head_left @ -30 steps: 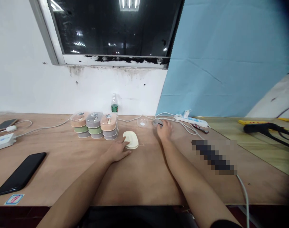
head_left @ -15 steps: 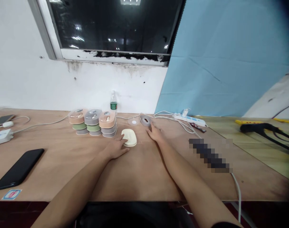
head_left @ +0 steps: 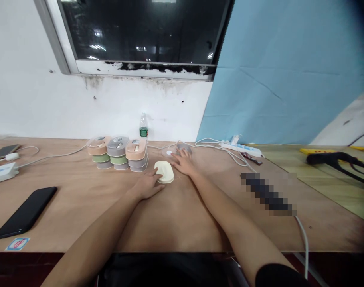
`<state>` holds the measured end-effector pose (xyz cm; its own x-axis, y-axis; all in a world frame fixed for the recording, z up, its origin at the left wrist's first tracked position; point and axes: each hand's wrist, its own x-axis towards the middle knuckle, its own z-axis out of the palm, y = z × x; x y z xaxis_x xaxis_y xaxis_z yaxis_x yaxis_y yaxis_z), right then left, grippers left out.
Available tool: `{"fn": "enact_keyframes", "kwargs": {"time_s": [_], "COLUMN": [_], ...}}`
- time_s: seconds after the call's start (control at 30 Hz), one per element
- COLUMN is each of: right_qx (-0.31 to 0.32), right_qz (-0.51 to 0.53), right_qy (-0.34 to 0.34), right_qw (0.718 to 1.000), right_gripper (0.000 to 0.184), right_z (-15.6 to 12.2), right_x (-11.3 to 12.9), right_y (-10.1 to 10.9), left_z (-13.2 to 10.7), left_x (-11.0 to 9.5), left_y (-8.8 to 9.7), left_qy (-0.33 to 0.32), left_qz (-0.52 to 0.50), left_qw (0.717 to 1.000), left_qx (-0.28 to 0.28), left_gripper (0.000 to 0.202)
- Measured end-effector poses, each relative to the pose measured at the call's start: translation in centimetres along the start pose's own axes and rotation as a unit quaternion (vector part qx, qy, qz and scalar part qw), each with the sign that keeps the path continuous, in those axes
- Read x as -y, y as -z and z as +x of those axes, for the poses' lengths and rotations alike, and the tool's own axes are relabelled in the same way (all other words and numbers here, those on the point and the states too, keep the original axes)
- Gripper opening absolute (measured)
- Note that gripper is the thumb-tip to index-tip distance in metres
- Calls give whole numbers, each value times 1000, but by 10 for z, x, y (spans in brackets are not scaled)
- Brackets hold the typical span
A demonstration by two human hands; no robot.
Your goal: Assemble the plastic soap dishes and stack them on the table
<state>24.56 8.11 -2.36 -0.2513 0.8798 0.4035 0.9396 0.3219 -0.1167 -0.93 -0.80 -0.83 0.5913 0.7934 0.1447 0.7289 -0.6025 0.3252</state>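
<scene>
A cream oval lid-like piece (head_left: 167, 171) lies on the table in front of me. My left hand (head_left: 147, 185) rests at its left side, fingertips on the piece and thumb stretched out along its near edge. My right hand (head_left: 184, 163) is just beyond it to the right, fingers spread and pointing away from me. Partly covered by those fingers is a grey oval piece (head_left: 182, 147). Beside it, close to the right thumb, lies a clear disc with a white centre (head_left: 169, 152). Whether the right fingers touch either one I cannot tell.
Stacked oval boxes in peach (head_left: 136, 148), grey and green stand at the left. Behind them is a plastic bottle (head_left: 143, 129). A black phone (head_left: 26, 211) lies front left. Right are a power strip (head_left: 242, 149) with white cables and a blurred dark object (head_left: 267, 194).
My right hand has moved left, from beside the grey piece to partly over it and near the clear disc. My left hand stays at the cream piece.
</scene>
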Motion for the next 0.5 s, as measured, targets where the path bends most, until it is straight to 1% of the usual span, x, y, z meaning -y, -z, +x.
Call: {"fn": "enact_keyframes", "kwargs": {"time_s": [0.07,0.13,0.2,0.3,0.37,0.43,0.5], "right_qx": [33,53,57,44,28,-5,-42], "right_qz": [8,12,11,8,23,69,136], "right_qy": [11,-7,-34,-65,-66,-36,9], "right_qw": [999,998,998,997,997,997,990], "right_gripper": [54,55,59,64,62,57,51], "right_z": [5,6,5,-1,-7,-14,-22], "right_x": [5,5,4,1,0,1,5], "right_y": [-3,-5,-6,-3,0,5,12], "left_z": [0,0,0,0,0,0,1], "left_x": [0,-1,-1,-3,-3,-1,0], "left_y": [-1,0,2,4,5,4,2], "left_qy": [0,-3,-7,-7,1,3,-1], "left_qz": [4,4,3,3,-9,-26,-40], "left_qw": [1000,1000,1000,1000,1000,999,998], "left_qx": [2,1,-1,1,-5,-25,-53], "left_gripper": [58,58,58,54,46,35,27]}}
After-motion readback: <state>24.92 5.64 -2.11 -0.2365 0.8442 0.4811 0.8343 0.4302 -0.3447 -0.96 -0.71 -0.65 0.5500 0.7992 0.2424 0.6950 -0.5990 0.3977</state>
